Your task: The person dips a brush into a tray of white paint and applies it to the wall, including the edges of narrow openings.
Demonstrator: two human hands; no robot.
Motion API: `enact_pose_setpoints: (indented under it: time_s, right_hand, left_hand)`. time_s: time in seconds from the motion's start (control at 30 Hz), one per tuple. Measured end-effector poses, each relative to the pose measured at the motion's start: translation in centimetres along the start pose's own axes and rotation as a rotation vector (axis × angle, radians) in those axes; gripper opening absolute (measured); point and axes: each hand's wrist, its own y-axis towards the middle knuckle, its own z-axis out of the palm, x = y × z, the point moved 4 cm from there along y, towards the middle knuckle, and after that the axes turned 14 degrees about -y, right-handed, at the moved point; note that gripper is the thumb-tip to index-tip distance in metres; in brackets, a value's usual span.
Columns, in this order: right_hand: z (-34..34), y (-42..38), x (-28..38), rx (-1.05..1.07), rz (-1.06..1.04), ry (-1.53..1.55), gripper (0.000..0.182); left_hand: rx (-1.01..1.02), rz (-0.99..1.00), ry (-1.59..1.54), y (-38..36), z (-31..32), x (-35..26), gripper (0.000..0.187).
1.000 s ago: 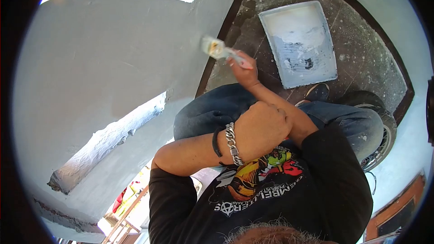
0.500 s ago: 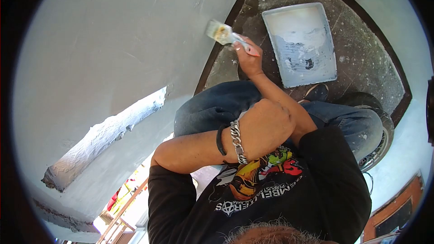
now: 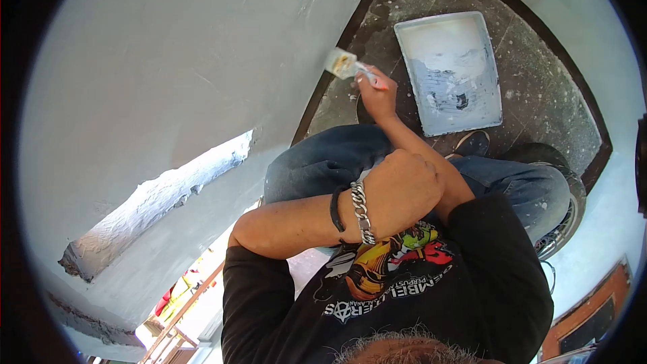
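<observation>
My right hand (image 3: 379, 94) is shut on the handle of a paintbrush (image 3: 344, 64). Its bristles, loaded with pale paint, press on the lower edge of the light grey wall (image 3: 168, 81), where it meets the dark skirting strip. My left hand (image 3: 401, 192) is closed in a fist, with a chain bracelet and a black band at the wrist. It rests on my right forearm above my knees, in blue jeans. A paint tray (image 3: 445, 40) with whitish paint lies on the dark floor just right of the brush.
The speckled dark floor (image 3: 539, 74) runs along a pale wall on the right. A spoked wheel with a tyre (image 3: 566, 209) stands beside my right leg. The grey wall has a rough, chipped recess (image 3: 155, 209) at the lower left.
My right hand has carried the brush to the right along the foot of the wall, closer to the tray. The left fist has stayed on the forearm.
</observation>
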Motion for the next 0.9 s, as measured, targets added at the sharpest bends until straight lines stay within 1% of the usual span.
enact_pose_setpoints:
  time_s: [0.07,0.1,0.17,0.2,0.23,0.33,0.37,0.47,0.5,0.6,0.63,0.73,0.77,0.87,0.9]
  right_hand:
    - [0.0,2.1,-2.0,-0.06,0.101,-0.082,0.022]
    - [0.7,3.3,-2.8,-0.108,0.091,-0.104,0.021]
    - [1.4,3.8,1.8,-0.056,0.029,0.012,0.022]
    - [1.5,4.1,3.5,-0.027,-0.005,0.07,0.022]
    - [1.3,4.4,3.9,-0.017,-0.091,0.023,0.022]
    - [-1.4,4.6,4.1,-0.011,-0.093,0.163,0.022]
    - [-2.0,5.1,3.1,-0.046,-0.04,0.155,0.021]
    - [-1.7,6.9,1.4,-0.072,0.044,-0.225,0.02]
    - [-0.7,7.3,0.9,-0.162,-0.079,-0.279,0.021]
    - [0.6,7.0,5.2,-0.133,-0.184,-0.155,0.022]
    - [-0.2,6.6,6.1,-0.08,-0.165,-0.025,0.021]
    - [-2.6,7.4,3.5,-0.138,-0.093,0.171,0.021]
    - [-3.2,8.0,2.0,-0.112,0.024,0.143,0.021]
    - [-2.6,9.7,0.6,-0.163,0.013,-0.136,0.022]
    - [-1.5,10.4,-0.2,-0.172,-0.003,-0.201,0.023]
  left_hand:
    - [-0.025,0.015,-0.019,0.0,0.2,0.3,0.023]
    - [-0.012,0.01,-0.019,0.0,0.2,0.3,0.023]
    - [0.02,-0.001,-0.02,0.0,0.1,0.2,0.022]
    - [0.003,0.006,-0.009,-0.1,-0.1,0.1,0.022]
    - [-0.014,0.013,-0.002,-0.2,-0.1,0.0,0.022]
    - [-0.02,0.024,0.036,-0.4,-0.2,-0.3,0.021]
    - [-0.012,0.021,0.047,-0.4,-0.2,-0.3,0.021]
    - [-0.023,0.022,0.028,-0.3,0.0,-0.1,0.021]
    - [-0.018,0.017,0.025,-0.3,0.0,-0.1,0.021]
    - [-0.01,0.009,0.012,-0.3,-0.4,0.0,0.021]
    - [-0.011,0.008,0.006,-0.4,-0.4,0.0,0.021]
    - [-0.001,0.022,0.013,-0.4,-0.5,-0.2,0.021]
    - [0.009,0.028,0.018,-0.4,-0.5,-0.3,0.021]
    - [-0.008,0.006,0.023,-0.2,-0.5,-0.2,0.02]
    - [-0.012,0.004,0.024,-0.2,-0.6,-0.2,0.02]
